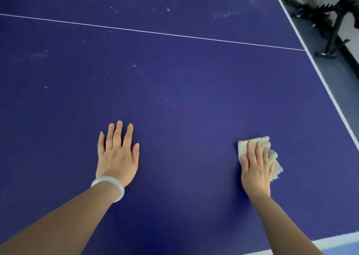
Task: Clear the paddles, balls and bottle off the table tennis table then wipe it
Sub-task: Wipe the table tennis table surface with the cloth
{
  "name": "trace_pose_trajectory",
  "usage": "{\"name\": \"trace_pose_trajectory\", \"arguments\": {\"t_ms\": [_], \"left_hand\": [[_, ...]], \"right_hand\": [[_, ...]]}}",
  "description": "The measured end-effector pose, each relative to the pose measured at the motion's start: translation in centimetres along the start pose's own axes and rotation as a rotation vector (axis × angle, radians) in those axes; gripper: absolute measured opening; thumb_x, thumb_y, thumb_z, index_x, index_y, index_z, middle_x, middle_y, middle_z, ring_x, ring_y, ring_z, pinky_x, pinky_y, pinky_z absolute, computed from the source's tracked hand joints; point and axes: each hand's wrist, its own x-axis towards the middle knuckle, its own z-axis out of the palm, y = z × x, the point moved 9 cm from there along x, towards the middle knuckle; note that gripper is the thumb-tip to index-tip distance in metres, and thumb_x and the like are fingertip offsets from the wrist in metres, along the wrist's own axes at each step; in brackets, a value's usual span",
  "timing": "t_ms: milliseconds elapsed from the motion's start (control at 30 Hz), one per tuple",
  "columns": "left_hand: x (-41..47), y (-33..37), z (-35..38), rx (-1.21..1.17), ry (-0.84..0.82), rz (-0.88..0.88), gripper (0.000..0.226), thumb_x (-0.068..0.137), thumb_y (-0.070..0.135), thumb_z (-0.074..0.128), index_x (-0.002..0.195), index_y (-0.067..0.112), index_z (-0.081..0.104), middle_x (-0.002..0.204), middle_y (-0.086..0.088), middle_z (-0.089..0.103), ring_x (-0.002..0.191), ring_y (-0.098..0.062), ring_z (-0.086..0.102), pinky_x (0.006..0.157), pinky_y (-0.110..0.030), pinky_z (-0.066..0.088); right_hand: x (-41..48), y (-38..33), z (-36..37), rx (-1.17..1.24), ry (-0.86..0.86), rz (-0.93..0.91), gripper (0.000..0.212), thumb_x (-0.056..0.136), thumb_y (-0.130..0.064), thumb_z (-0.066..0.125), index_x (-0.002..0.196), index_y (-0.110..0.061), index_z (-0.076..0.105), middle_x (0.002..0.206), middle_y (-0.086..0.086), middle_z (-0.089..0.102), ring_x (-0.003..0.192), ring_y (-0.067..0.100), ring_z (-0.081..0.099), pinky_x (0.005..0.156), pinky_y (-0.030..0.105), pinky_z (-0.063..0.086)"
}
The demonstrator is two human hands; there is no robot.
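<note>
A pale beige, fluffy cloth point(273, 154), crumpled into an oblong, is pressed onto the dark blue desk point(184, 99) near its right edge by the right hand point(256, 171), grip released, fingers straight. Its long axis is set diagonally, far-left to near-right. The left hand point(117, 157) is laid flat, grip likewise released.

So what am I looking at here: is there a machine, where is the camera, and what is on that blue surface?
No machine here: a person works with two bare hands, and one camera worn on their head looks forward and down. The blue surface is a table tennis table with white lines. The left hand, with a pale bangle on the wrist, lies flat on it. The right hand presses a greyish cloth flat with straight fingers. Whitish smudges show farther up. No paddles, balls or bottle are in view.
</note>
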Motion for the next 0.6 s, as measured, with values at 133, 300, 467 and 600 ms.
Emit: {"name": "trace_pose_trajectory", "arguments": {"t_ms": [133,300,467,600], "left_hand": [[-0.2,0.2,-0.3,0.001,-0.003,-0.006,0.062,0.098,0.043,0.021,0.154,0.016,0.023,0.16,-0.013,0.022,0.149,-0.03,0.014,0.122,-0.05,0.008],[-0.3,0.3,-0.7,-0.015,-0.008,0.001,0.063,0.098,0.043,0.018,0.155,0.016,0.021,0.161,-0.013,0.018,0.15,-0.03,0.009,0.122,-0.049,0.005],[-0.4,0.5,-0.7,-0.01,0.002,-0.002,0.064,0.098,0.044,0.015,0.155,0.016,0.019,0.161,-0.013,0.017,0.15,-0.029,0.008,0.122,-0.048,0.004],[-0.4,0.5,-0.5,-0.009,-0.001,0.005,0.061,0.1,0.042,0.02,0.155,0.015,0.02,0.161,-0.014,0.018,0.15,-0.031,0.009,0.122,-0.049,0.005]], "right_hand": [[-4.8,-3.7,1.9,-0.001,-0.007,-0.048,0.054,0.104,-0.04,0.017,0.154,-0.036,-0.003,0.165,-0.004,-0.006,0.151,0.017,-0.014,0.122,0.047,-0.008],[-10.7,-9.7,4.5,-0.227,-0.089,-0.726,0.055,0.105,-0.04,0.015,0.158,-0.027,0.004,0.165,-0.004,0.002,0.152,0.022,0.0,0.12,0.047,0.002],[-6.9,3.1,0.5,-0.069,0.009,0.026,0.055,0.101,-0.051,0.002,0.154,-0.034,0.0,0.165,-0.003,0.0,0.152,0.019,-0.008,0.121,0.051,0.001],[-11.0,-4.0,3.0,-0.044,0.022,-0.03,0.052,0.105,-0.044,0.008,0.155,-0.031,0.0,0.165,-0.001,-0.003,0.151,0.022,-0.01,0.121,0.053,-0.001]]}}
